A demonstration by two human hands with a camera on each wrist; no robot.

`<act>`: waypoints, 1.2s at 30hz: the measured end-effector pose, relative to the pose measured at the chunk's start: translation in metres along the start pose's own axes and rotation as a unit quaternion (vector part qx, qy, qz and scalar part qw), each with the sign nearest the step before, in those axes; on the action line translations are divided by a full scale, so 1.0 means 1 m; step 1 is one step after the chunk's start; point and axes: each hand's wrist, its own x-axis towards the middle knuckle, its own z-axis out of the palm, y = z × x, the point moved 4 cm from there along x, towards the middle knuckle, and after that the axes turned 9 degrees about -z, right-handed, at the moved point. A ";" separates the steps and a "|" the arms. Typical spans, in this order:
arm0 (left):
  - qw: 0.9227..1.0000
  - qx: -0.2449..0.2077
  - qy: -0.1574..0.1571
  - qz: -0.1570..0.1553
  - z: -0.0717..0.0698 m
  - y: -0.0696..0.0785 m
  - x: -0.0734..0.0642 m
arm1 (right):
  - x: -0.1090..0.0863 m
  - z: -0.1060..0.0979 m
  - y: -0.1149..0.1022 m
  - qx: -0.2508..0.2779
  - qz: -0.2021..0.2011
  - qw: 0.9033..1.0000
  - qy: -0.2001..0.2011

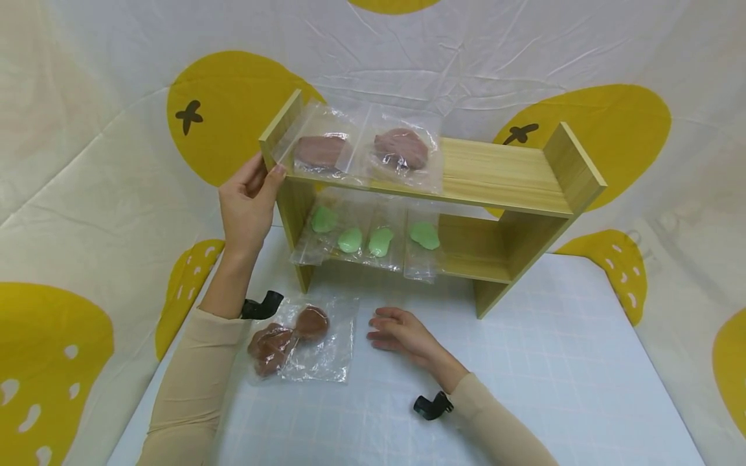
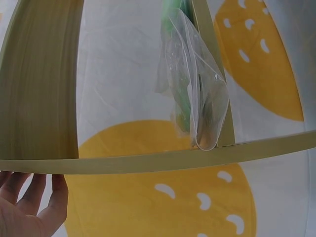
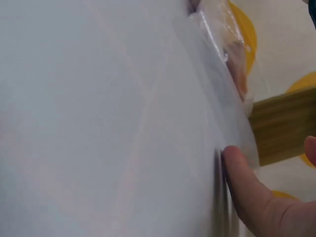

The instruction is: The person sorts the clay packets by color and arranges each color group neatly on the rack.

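A small two-tier wooden shelf [image 1: 495, 171] stands on the table. My left hand [image 1: 247, 204] is at the upper left end of it; in the left wrist view, the fingertips [image 2: 59, 182] touch the outer face of its side panel [image 2: 148, 164]. Beside that hand, on the top tier, lie two clear zip bags holding flat brownish-pink pieces, a left piece [image 1: 320, 151] and a right piece [image 1: 402, 149]. My right hand [image 1: 408, 336] is low over the table, fingers loosely bent, holding nothing. To its left lies clear plastic packaging [image 1: 332, 362] with several round brown pieces [image 1: 312, 322].
On the lower tier, several clear bags with green pieces [image 1: 381, 241] overhang the front edge. A pale checked cloth [image 1: 583, 362] covers the table. White fabric with yellow shapes [image 1: 233, 110] hangs behind. Black wrist mounts [image 1: 432, 406] sit at both sleeves.
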 end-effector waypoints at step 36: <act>1.000 -0.024 -0.004 -0.002 0.001 -0.001 0.000 | 0.040 0.061 0.027 -0.051 0.006 0.999 0.009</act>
